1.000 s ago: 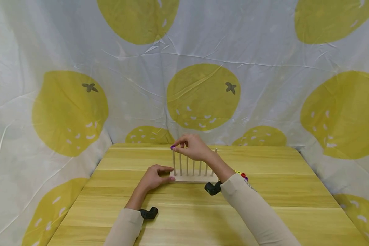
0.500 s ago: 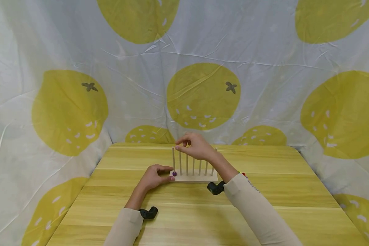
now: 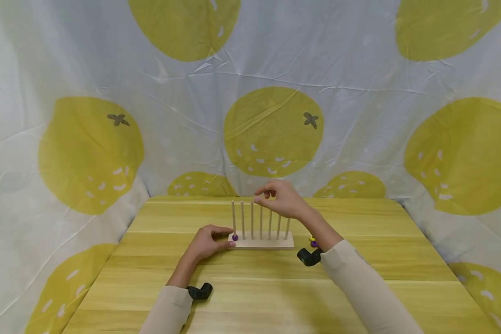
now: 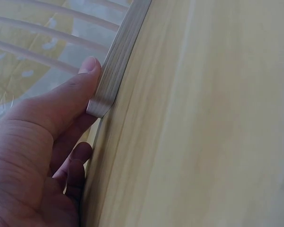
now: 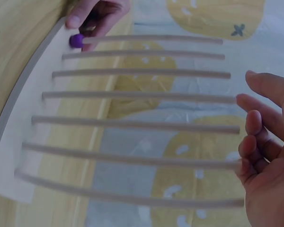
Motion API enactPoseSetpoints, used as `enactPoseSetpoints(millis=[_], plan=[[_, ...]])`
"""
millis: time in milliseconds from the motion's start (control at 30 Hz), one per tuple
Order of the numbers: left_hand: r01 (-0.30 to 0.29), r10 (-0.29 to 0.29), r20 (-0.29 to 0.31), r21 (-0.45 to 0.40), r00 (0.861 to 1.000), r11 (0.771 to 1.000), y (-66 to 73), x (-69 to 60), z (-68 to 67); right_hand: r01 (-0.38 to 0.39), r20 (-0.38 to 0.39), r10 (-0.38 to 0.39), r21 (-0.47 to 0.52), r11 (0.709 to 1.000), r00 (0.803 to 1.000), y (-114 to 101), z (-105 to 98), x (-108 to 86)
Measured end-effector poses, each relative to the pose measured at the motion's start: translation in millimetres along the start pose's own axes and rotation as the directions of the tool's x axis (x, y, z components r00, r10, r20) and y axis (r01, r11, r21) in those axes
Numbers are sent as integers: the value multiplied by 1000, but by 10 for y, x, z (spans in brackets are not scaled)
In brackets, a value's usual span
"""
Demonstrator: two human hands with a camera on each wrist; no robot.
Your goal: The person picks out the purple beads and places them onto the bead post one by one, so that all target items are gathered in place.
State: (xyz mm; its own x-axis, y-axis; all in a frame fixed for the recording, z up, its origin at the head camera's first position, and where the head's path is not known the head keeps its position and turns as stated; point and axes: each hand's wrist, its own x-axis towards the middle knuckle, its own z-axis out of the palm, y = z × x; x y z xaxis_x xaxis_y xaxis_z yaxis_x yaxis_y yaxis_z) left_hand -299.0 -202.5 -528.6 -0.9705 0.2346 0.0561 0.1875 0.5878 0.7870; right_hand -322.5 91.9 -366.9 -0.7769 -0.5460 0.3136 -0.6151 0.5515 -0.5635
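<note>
A pale wooden base with several upright pegs, a peg board [image 3: 260, 242], stands on the table. My left hand [image 3: 204, 242] holds its left end between thumb and fingers; in the left wrist view the thumb rests against the base's edge [image 4: 120, 56]. A purple bead [image 3: 235, 237] sits at the foot of the leftmost peg, close to my left fingers, and the same purple bead [image 5: 76, 41] shows in the right wrist view. My right hand [image 3: 281, 198] hovers by the tops of the middle pegs, fingers loosely bent and holding nothing.
Right of the board, a few yellow and purple beads [image 3: 313, 241] lie on the wooden table [image 3: 250, 287], partly hidden by my right forearm. A curtain [image 3: 350, 130] printed with yellow fruit hangs behind the table and at both sides.
The purple bead left my right fingertips at the leftmost peg's top and dropped to the base. My right hand then moved right, empty. The left hand keeps its hold.
</note>
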Motion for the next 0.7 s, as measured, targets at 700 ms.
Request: enactPoseSetpoints(millis=[700], plan=[[-9,9,1,14,1000,1000,6,-29,-19,-145,-92,150,62,988,984,532,-516,-680]])
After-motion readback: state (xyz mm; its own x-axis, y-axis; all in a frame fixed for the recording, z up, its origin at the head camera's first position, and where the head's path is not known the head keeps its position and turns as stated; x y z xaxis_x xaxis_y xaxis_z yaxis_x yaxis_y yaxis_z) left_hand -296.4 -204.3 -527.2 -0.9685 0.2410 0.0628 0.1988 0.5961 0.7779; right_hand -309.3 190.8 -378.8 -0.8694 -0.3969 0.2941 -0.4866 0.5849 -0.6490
